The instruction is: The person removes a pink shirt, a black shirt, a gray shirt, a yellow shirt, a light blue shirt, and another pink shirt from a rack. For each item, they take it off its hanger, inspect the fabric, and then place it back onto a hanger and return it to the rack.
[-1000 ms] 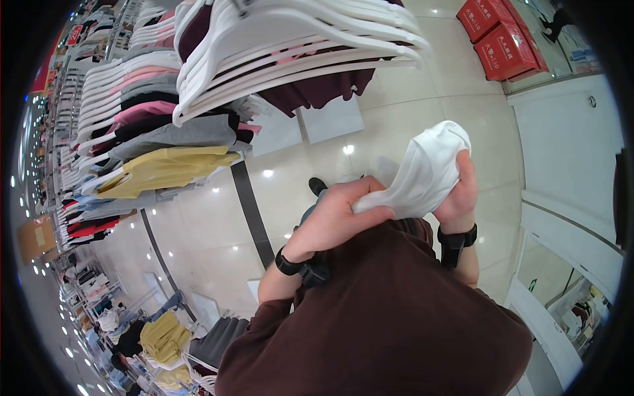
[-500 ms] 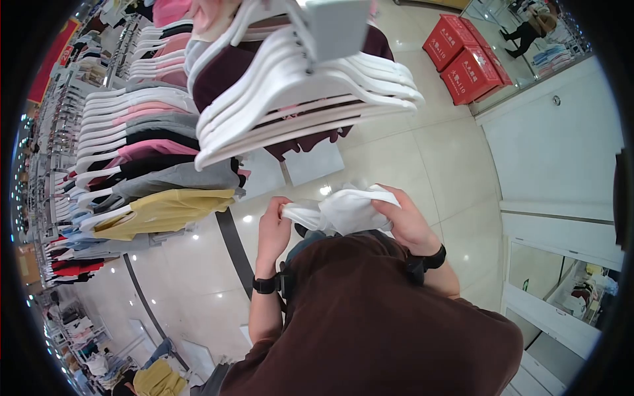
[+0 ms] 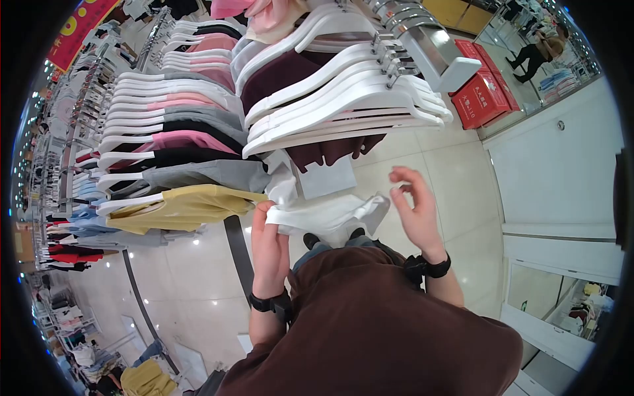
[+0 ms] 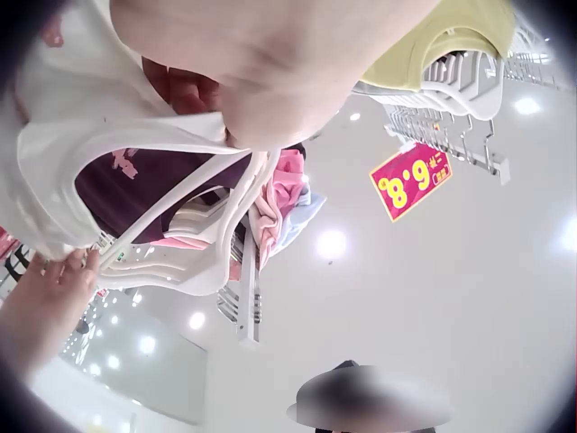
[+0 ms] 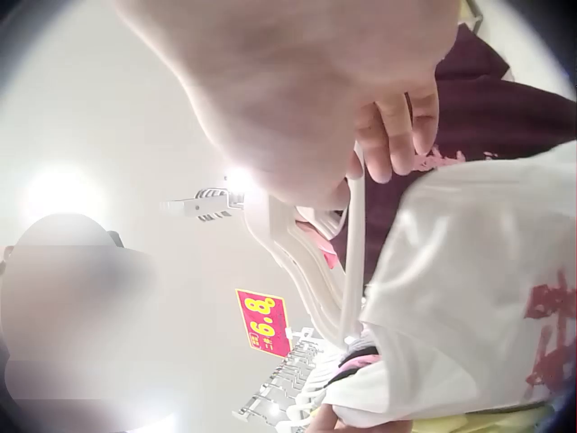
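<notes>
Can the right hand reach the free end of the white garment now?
Probably yes: the right hand hangs open just beside that end of the white garment, with nothing between them; the left hand grips the other end.

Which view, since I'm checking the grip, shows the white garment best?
Head view: the white garment shows spread out, the left hand pinching its edge. Both wrist views show only close, partial folds.
</notes>
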`<state>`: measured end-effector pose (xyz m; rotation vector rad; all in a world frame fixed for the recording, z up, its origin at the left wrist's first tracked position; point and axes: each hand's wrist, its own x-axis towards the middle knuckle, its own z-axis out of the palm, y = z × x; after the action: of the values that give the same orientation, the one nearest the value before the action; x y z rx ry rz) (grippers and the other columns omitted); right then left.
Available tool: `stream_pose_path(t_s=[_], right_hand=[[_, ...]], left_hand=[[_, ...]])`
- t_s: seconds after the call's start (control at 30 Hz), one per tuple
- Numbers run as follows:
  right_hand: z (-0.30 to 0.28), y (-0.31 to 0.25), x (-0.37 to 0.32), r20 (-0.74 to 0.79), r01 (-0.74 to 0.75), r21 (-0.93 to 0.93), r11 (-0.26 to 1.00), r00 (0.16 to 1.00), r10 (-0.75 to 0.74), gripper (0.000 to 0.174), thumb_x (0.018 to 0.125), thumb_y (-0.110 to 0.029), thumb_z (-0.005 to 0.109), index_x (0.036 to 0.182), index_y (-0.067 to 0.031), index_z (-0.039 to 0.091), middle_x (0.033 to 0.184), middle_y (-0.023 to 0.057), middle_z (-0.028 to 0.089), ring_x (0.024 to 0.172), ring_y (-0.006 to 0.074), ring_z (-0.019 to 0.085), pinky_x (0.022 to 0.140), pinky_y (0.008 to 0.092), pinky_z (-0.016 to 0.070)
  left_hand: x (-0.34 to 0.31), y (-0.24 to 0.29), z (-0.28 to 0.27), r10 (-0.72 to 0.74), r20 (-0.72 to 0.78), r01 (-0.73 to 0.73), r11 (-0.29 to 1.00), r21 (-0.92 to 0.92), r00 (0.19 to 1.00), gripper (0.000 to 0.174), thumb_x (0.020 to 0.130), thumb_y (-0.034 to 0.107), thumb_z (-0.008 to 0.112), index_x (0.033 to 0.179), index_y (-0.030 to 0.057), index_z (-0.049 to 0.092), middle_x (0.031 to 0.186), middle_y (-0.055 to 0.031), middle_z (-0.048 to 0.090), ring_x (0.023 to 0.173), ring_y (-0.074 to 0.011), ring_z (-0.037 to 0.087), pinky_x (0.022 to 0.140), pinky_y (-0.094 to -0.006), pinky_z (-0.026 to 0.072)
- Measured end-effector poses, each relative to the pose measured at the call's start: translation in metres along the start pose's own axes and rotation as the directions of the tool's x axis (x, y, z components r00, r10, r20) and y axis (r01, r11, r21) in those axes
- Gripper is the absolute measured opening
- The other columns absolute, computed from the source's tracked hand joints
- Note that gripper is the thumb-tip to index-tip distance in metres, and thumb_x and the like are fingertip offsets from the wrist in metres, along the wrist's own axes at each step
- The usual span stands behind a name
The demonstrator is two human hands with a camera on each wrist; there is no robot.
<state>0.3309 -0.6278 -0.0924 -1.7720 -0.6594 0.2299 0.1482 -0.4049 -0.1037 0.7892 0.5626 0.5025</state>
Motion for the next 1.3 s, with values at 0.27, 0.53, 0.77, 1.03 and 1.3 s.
stream_pose_path(t_s=[0.27, 0.53, 0.77, 1.03, 1.3], right_hand=[[-0.004, -0.048, 0.053, -0.314, 0.385, -0.316, 0.867, 0.821, -0.478, 0.045, 0.09, 0.0, 0.068, 0.134, -0.0018, 0.059, 0.132, 0.0125, 0.06, 0.124, 0.0273, 0.057, 0.105, 0.0395, 0.045], [0.019, -0.059, 0.078, -0.29, 0.421, -0.414, 0.807, 0.78, -0.555, 0.046, 0.082, 0.002, 0.076, 0.126, -0.0044, 0.063, 0.12, 0.0106, 0.065, 0.111, 0.0272, 0.06, 0.097, 0.0377, 0.0479], [0.021, -0.076, 0.093, -0.311, 0.43, -0.415, 0.802, 0.761, -0.569, 0.039, 0.081, -0.002, 0.08, 0.117, -0.0055, 0.066, 0.11, 0.0079, 0.067, 0.101, 0.0255, 0.061, 0.089, 0.0374, 0.05], [0.019, -0.062, 0.092, -0.304, 0.372, -0.427, 0.824, 0.8, -0.518, 0.027, 0.086, -0.004, 0.077, 0.111, -0.0034, 0.067, 0.102, 0.0088, 0.069, 0.092, 0.0247, 0.062, 0.083, 0.0357, 0.0511], [-0.005, -0.084, 0.091, -0.379, 0.378, -0.152, 0.913, 0.831, -0.407, 0.013, 0.101, -0.009, 0.065, 0.109, 0.0006, 0.067, 0.083, 0.0009, 0.061, 0.073, 0.0063, 0.053, 0.064, 0.0233, 0.0435]], left_hand=[[-0.019, -0.016, -0.002, -0.093, 0.088, 0.079, 0.984, 0.158, 0.992, 0.013, 0.105, 0.011, 0.053, 0.118, 0.0079, 0.055, 0.106, 0.0024, 0.057, 0.097, -0.0061, 0.053, 0.087, -0.024, 0.0436], [-0.023, -0.004, -0.009, -0.113, 0.081, 0.099, 0.983, 0.156, 0.99, 0.015, 0.103, 0.008, 0.052, 0.117, 0.0079, 0.056, 0.107, 0.0008, 0.06, 0.094, -0.0074, 0.054, 0.084, -0.0243, 0.0439], [-0.029, -0.002, -0.019, -0.1, 0.077, 0.086, 0.981, 0.173, 0.992, 0.018, 0.102, 0.004, 0.054, 0.119, 0.0058, 0.059, 0.11, -0.0021, 0.063, 0.098, -0.0083, 0.054, 0.088, -0.0251, 0.043], [-0.034, -0.001, -0.013, -0.107, 0.12, 0.088, 0.984, 0.152, 0.987, 0.017, 0.104, 0.006, 0.052, 0.12, 0.0053, 0.059, 0.11, -0.0029, 0.063, 0.099, -0.0093, 0.056, 0.089, -0.0264, 0.0441], [-0.032, -0.007, -0.014, -0.156, 0.13, 0.129, 0.972, 0.196, 0.979, 0.017, 0.105, 0.006, 0.051, 0.121, 0.0053, 0.058, 0.108, -0.0023, 0.062, 0.098, -0.0089, 0.056, 0.089, -0.0265, 0.0448]])
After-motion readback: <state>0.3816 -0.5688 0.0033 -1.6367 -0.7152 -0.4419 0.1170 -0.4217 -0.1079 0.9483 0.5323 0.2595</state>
